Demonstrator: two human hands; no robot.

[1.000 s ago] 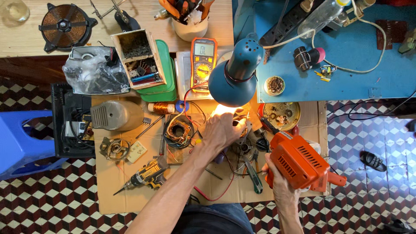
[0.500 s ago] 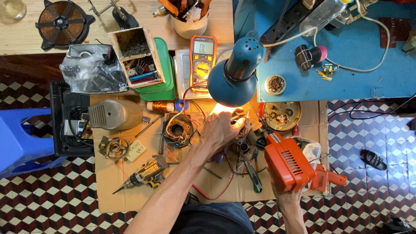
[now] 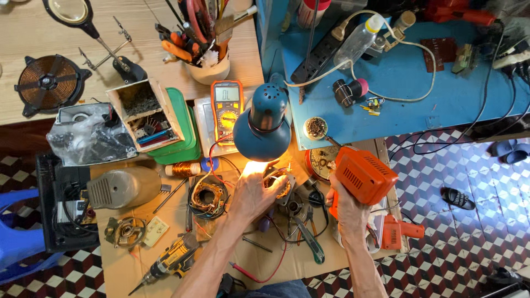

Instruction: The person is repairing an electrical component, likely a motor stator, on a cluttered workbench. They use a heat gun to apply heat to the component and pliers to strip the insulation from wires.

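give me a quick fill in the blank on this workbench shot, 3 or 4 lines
1. The right hand grips an ____ coloured power tool.
2. The left hand rests on a motor part right under the blue ____.
3. The multimeter lies on the bench, to the ____ of the lamp shade in the picture.
4. The yellow drill lies untouched near the person's ____ forearm.

Missing words: orange; lamp; left; left
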